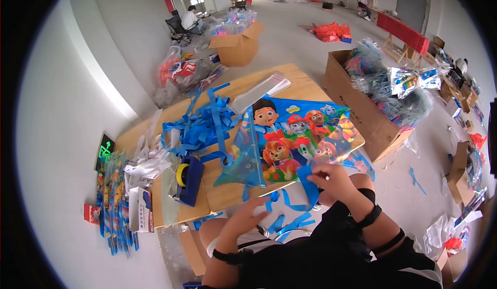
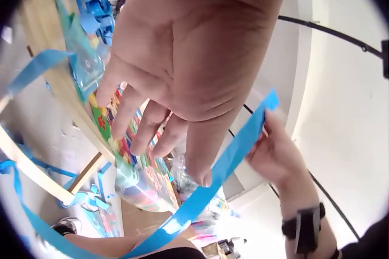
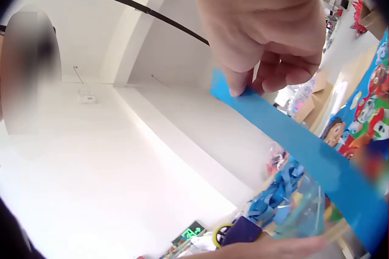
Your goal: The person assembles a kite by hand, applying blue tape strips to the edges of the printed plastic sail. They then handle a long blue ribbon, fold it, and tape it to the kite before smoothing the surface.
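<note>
The right hand [image 1: 333, 182] pinches a blue ribbon [image 1: 309, 189] near its end, just off the table's front edge. In the right wrist view the ribbon [image 3: 298, 140] runs diagonally down from the thumb and fingers of that hand [image 3: 267, 46]. The left hand [image 1: 247, 217] is held with fingers extended, gripping nothing; in the left wrist view its palm [image 2: 188, 58] shows, and the ribbon [image 2: 213, 180] passes by the thumb tip, contact unclear. Printed cartoon bags [image 1: 297, 139] lie flat on the wooden table [image 1: 228, 196].
A pile of blue ribbons [image 1: 199, 128], a blue tape dispenser [image 1: 191, 181] and white strips [image 1: 150, 162] occupy the table's left part. An open carton [image 1: 362, 108] of plastic bags stands at the right. Cut ribbon pieces [image 1: 292, 224] hang or lie below the front edge.
</note>
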### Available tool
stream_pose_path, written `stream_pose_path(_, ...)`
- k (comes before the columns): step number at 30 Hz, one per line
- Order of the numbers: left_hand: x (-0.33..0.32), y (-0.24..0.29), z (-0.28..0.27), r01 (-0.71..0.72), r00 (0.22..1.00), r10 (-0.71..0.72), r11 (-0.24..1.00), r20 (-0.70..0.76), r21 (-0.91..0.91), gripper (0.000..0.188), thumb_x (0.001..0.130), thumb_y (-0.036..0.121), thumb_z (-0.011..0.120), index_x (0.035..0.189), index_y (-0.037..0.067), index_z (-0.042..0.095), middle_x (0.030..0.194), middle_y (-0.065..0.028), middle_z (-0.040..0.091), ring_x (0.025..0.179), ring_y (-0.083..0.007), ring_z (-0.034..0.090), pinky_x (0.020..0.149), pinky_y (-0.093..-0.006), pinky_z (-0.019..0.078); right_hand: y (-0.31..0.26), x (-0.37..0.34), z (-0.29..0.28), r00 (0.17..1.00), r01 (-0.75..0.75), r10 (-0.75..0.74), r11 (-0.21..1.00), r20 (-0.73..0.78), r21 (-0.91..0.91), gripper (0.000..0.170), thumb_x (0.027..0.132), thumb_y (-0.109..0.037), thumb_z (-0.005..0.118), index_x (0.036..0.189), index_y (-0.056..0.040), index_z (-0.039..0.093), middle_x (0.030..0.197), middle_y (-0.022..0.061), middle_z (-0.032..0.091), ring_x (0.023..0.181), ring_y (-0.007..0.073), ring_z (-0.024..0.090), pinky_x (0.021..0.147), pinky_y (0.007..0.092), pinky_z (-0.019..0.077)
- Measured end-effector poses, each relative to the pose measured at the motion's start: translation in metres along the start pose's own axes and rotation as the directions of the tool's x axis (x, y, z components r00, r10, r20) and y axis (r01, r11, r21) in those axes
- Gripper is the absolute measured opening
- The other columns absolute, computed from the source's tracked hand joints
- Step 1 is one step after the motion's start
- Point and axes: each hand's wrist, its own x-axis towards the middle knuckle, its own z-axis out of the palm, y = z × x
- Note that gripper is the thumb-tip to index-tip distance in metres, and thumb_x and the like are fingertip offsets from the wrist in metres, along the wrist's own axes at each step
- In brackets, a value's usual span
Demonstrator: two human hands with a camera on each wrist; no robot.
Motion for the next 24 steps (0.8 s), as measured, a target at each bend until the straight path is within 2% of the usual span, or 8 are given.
stream_pose_path(2, -0.03, -0.007, -0.028, 0.261, 0.933, -0.289, 0.953, -0.212, -0.153, 0.036, 0.096, 0.02, 0.069, 0.128, 0.004, 0.061, 0.114, -0.009, 0.068, 0.104, -0.021, 0.065, 0.09, -0.0338, 0.0528, 0.017, -0.018, 0.004, 0.997, 0.066, -0.065, 0.997, 0.035, -0.046, 0.019, 0.087, -0.012, 0.08, 0.097, 0.0007, 0.069, 0.072, 0.0016, 0.061, 0.065, 0.008, 0.055, 0.06, 0.027, 0.0461)
stream_pose_path(4, -0.057, -0.039, -0.055, 0.18, 0.711, -0.459, 0.851, -0.532, -0.494, 0.025, 0.099, 0.02, 0.066, 0.12, 0.005, 0.064, 0.101, -0.0013, 0.066, 0.092, -0.0099, 0.062, 0.079, -0.0269, 0.0515, 0.036, -0.037, 0.003, 0.98, -0.171, 0.166, 0.984, 0.114, 0.042, 0.016, 0.087, -0.008, 0.079, 0.096, 0.0004, 0.069, 0.078, 0.001, 0.062, 0.07, 0.008, 0.057, 0.064, 0.0266, 0.0472)
stream_pose_path(8, -0.107, -0.074, -0.124, 0.456, 0.263, -0.298, 0.877, -0.918, -0.154, 0.021, 0.1, 0.021, 0.063, 0.111, 0.003, 0.068, 0.096, -0.0027, 0.067, 0.087, -0.0111, 0.062, 0.079, -0.0262, 0.0487, 0.106, -0.059, 0.003, 0.985, -0.163, 0.145, 0.961, 0.095, 0.224, 0.011, 0.087, -0.002, 0.076, 0.094, -0.0016, 0.067, 0.086, -0.0003, 0.061, 0.078, 0.0079, 0.058, 0.07, 0.0252, 0.0468)
stream_pose_path(12, -0.121, -0.1, -0.166, 0.479, 0.258, -0.228, 0.874, -0.939, -0.081, 0.026, 0.099, 0.025, 0.065, 0.108, 0.001, 0.07, 0.099, -0.0076, 0.069, 0.091, -0.0177, 0.065, 0.085, -0.0298, 0.0493, 0.136, -0.068, -0.001, 0.977, -0.207, 0.2, 0.97, 0.068, 0.126, 0.011, 0.088, -0.001, 0.074, 0.092, -0.0023, 0.063, 0.088, -0.0012, 0.06, 0.079, 0.0081, 0.058, 0.072, 0.0244, 0.0465)
stream_pose_path(15, -0.113, -0.109, -0.18, 0.645, 0.432, -0.228, 0.755, -0.872, 0.123, 0.033, 0.097, 0.033, 0.066, 0.103, 0.001, 0.073, 0.119, -0.021, 0.064, 0.11, -0.0361, 0.062, 0.098, -0.0404, 0.0474, 0.145, -0.07, 0.003, 0.979, -0.201, 0.189, 0.951, 0.072, 0.237, 0.011, 0.089, -0.002, 0.074, 0.091, -0.0025, 0.063, 0.088, -0.0016, 0.058, 0.079, 0.007, 0.057, 0.071, 0.0233, 0.0456)
stream_pose_path(19, -0.117, -0.176, -0.188, 0.663, 0.494, -0.254, 0.728, -0.832, 0.171, 0.041, 0.099, 0.039, 0.059, 0.096, 0.001, 0.075, 0.122, -0.026, 0.063, 0.11, -0.0372, 0.062, 0.1, -0.0391, 0.0464, 0.143, -0.072, 0.008, 0.96, -0.28, 0.272, 0.891, 0.072, 0.358, 0.011, 0.09, -0.003, 0.074, 0.091, -0.0036, 0.063, 0.085, -0.0033, 0.058, 0.078, 0.0062, 0.057, 0.07, 0.022, 0.0446)
stream_pose_path(22, -0.108, -0.182, -0.197, 0.756, 0.463, -0.54, 0.654, -0.703, -0.004, 0.055, 0.101, 0.046, 0.051, 0.087, 0.0, 0.076, 0.117, -0.0284, 0.066, 0.112, -0.0339, 0.062, 0.099, -0.0409, 0.0467, 0.146, -0.071, 0.01, 0.96, -0.279, 0.257, 0.919, 0.113, 0.28, 0.009, 0.091, -0.003, 0.073, 0.092, -0.004, 0.064, 0.082, -0.0046, 0.059, 0.076, 0.0061, 0.057, 0.069, 0.0213, 0.0444)
stream_pose_path(24, -0.101, -0.163, -0.202, 0.695, 0.295, -0.792, 0.562, -0.535, -0.448, 0.062, 0.102, 0.05, 0.047, 0.084, -0.001, 0.077, 0.108, -0.0248, 0.071, 0.111, -0.0305, 0.063, 0.098, -0.0419, 0.0461, 0.134, -0.07, 0.015, 0.95, -0.311, 0.281, 0.892, 0.137, 0.328, 0.007, 0.092, -0.003, 0.073, 0.094, -0.0038, 0.066, 0.081, -0.0051, 0.061, 0.075, 0.0054, 0.057, 0.069, 0.0212, 0.0444)
